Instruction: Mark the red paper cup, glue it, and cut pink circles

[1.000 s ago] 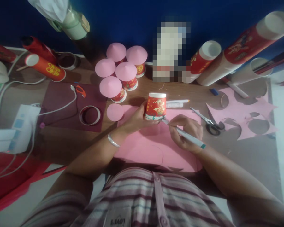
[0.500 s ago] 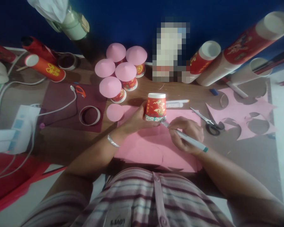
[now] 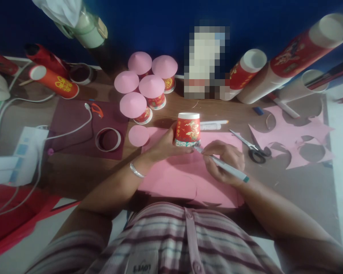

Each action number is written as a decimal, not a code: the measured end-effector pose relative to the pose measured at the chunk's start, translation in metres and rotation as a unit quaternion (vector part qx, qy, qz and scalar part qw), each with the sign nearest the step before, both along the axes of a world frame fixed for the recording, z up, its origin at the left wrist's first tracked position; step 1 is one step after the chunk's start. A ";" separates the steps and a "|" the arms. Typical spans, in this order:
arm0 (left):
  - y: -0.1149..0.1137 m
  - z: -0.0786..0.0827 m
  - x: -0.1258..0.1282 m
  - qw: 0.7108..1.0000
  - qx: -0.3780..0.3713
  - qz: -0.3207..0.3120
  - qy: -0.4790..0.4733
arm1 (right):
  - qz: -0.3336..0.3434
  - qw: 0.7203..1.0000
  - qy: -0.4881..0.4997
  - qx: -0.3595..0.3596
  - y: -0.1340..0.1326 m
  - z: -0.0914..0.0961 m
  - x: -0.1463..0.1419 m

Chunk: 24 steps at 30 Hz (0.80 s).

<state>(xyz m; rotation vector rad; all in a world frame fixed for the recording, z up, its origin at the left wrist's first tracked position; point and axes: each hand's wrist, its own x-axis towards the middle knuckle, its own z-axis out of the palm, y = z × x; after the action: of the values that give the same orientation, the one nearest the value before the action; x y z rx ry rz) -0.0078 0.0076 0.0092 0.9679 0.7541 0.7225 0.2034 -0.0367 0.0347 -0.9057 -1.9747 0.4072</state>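
A red paper cup (image 3: pixel 188 128) stands upside down on a pink paper sheet (image 3: pixel 185 179). My left hand (image 3: pixel 162 146) is wrapped round the cup's left side and holds it down. My right hand (image 3: pixel 224 160) grips a white pen with a teal end (image 3: pixel 225 167), its tip at the cup's lower right rim on the paper. A faint curved line shows on the sheet nearer to me.
Several cups with pink cone tops (image 3: pixel 144 85) stand behind, a pink paper disc (image 3: pixel 139 135) and a tape ring (image 3: pixel 108 139) to the left. Scissors (image 3: pixel 250 147) and cut pink paper scraps (image 3: pixel 294 140) lie right. Stacks of cups (image 3: pixel 288 57) lie at the back right; cables (image 3: pixel 45 133) and a white box (image 3: pixel 17 156) left.
My right hand has shifted slightly, sliding the pen tip along the cup's rim. The cup and my left hand have stayed put.
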 end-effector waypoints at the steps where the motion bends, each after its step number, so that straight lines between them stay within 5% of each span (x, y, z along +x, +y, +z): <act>1: 0.000 -0.001 0.000 1.000 0.004 0.001 -0.001 | 0.001 1.000 0.001 0.000 0.000 0.000 0.000; 18: 0.001 -0.005 0.000 0.999 0.033 0.000 0.024 | 0.025 0.999 0.010 -0.030 0.001 0.002 0.000; 24: 0.000 -0.001 0.001 0.999 0.005 0.020 0.029 | -0.012 0.996 0.073 -0.051 0.000 -0.001 0.007</act>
<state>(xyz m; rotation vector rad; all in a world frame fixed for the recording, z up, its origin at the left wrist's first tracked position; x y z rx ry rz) -0.0067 0.0076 0.0079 0.9881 0.8228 0.7369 0.2100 -0.0372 0.0339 -0.9361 -1.8209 0.5497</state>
